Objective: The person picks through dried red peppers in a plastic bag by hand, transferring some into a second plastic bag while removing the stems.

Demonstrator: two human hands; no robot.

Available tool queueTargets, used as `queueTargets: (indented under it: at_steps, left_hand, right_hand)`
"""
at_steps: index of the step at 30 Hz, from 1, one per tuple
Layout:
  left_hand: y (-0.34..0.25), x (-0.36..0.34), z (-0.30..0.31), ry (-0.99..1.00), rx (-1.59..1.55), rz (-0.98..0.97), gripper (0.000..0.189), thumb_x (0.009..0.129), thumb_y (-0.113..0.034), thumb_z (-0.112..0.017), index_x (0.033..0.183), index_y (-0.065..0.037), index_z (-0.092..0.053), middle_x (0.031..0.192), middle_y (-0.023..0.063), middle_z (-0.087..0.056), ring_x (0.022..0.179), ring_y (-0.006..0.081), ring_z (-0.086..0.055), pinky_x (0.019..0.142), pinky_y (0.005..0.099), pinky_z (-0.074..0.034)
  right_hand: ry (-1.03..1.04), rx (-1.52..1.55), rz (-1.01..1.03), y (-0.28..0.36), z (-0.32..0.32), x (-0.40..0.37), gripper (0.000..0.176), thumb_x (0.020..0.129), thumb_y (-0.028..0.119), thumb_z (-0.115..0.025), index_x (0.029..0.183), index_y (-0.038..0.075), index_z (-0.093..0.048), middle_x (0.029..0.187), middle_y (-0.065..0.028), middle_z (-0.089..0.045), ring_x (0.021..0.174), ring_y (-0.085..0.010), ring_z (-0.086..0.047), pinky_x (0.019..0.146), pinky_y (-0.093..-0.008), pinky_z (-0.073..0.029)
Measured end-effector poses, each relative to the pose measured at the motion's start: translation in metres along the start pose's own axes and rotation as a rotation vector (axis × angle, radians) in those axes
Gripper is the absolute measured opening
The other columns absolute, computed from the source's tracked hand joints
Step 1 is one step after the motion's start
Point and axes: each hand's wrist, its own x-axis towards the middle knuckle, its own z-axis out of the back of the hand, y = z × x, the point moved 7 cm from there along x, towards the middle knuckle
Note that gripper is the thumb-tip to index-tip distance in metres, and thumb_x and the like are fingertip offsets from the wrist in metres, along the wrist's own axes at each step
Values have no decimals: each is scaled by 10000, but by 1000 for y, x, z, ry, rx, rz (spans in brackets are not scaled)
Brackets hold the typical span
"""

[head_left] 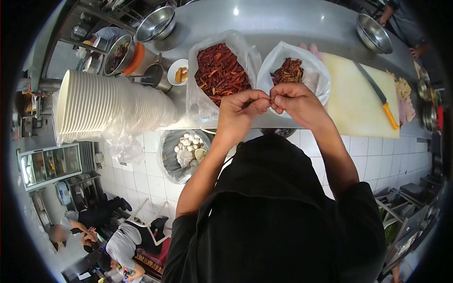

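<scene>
Both of my hands meet fingertip to fingertip above the counter's front edge, between two plastic bags. My left hand [240,112] is pinched closed at the lower right of the large bag of dried red chillies [222,68]. My right hand [296,104] is pinched closed in front of the smaller bag, which holds fewer dried chillies [289,70]. A small dark bit shows between the fingertips, too small to name. The smaller clear bag [269,59] stands open with its rim folded out.
A cutting board [344,99] bears a yellow-handled knife [388,111] at right. Stacked white containers [108,104] stand at left, near a small white bowl [173,75]. Metal bowls [375,34] sit farther back. Below the counter is a lined bin [172,162]. People are at lower left and upper right.
</scene>
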Motion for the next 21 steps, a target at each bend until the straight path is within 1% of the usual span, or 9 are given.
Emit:
queueTargets:
  at_steps: [3, 6, 9, 12, 15, 16, 17, 19, 21]
  left_hand:
    - [15, 2, 17, -46, 1, 39, 135, 905, -31, -694, 1028, 19, -719, 896, 47, -708, 804, 118, -635, 748, 252, -504]
    - [10, 28, 54, -251, 535, -289, 220, 845, -25, -730, 1062, 5, -722, 947, 111, -727, 848, 230, -680, 769, 310, -518]
    - [6, 28, 85, -414, 812, -421, 339, 815, -37, -748, 1149, -14, -697, 1113, 163, -699, 963, 307, -677, 825, 344, -521]
    - [-14, 9, 118, -416, 513, -310, 331, 839, -50, -749, 1164, -33, -691, 1195, 137, -661, 999, 219, -657, 857, 324, -523]
    - [-77, -19, 117, -483, 418, -412, 257, 891, 8, -700, 1145, -28, -697, 1170, 82, -655, 977, 150, -636, 857, 271, -520]
    - [-94, -24, 113, -475, 394, -452, 253, 898, 38, -680, 1149, 4, -686, 1182, 84, -650, 981, 140, -630, 866, 268, -521]
    - [-105, -27, 110, -463, 355, -463, 263, 900, 40, -676, 1163, 31, -674, 1199, 102, -645, 1003, 152, -634, 882, 277, -522]
    - [-114, -33, 107, -439, 289, -459, 252, 905, 36, -673, 1156, 43, -677, 1216, 117, -640, 1020, 164, -638, 888, 284, -522]
    - [-111, -44, 112, -442, 360, -466, 233, 911, 23, -675, 1142, 49, -682, 1205, 125, -644, 1023, 169, -640, 897, 289, -520]
  right_hand:
    - [-31, 99, 42, -8, 7, 8, 130, 929, 73, -634, 996, -25, -685, 854, -62, -681, 762, -122, -598, 736, -265, -488]
    - [-289, -16, 103, -8, 22, 7, 135, 922, 69, -645, 1002, -30, -691, 870, -75, -694, 764, -125, -618, 736, -259, -497]
    - [-458, -183, 182, -6, 22, 0, 145, 904, 27, -649, 1026, -35, -696, 879, -72, -710, 743, -113, -642, 713, -242, -505]
    - [-468, -320, 286, -11, -6, 4, 133, 879, 0, -641, 996, -16, -703, 838, -58, -704, 714, -91, -638, 666, -240, -501]
    - [-228, -521, 334, -38, -95, 26, 162, 843, 8, -654, 1000, 2, -693, 882, -86, -705, 812, -120, -655, 724, -294, -531]
    - [-25, -548, 267, -55, -133, 34, 216, 809, -17, -631, 1016, -11, -693, 905, -138, -708, 830, -222, -686, 749, -349, -541]
    - [154, -594, 416, -86, -172, 47, 228, 799, -42, -597, 1001, -15, -701, 915, -192, -707, 872, -334, -697, 798, -402, -539]
    - [230, -889, 446, -107, -214, 41, 232, 788, -30, -584, 985, -21, -704, 919, -224, -701, 927, -411, -672, 846, -453, -521]
    - [401, -989, 267, -94, -214, 40, 214, 782, -11, -585, 958, -21, -705, 920, -234, -696, 941, -404, -671, 850, -466, -519]
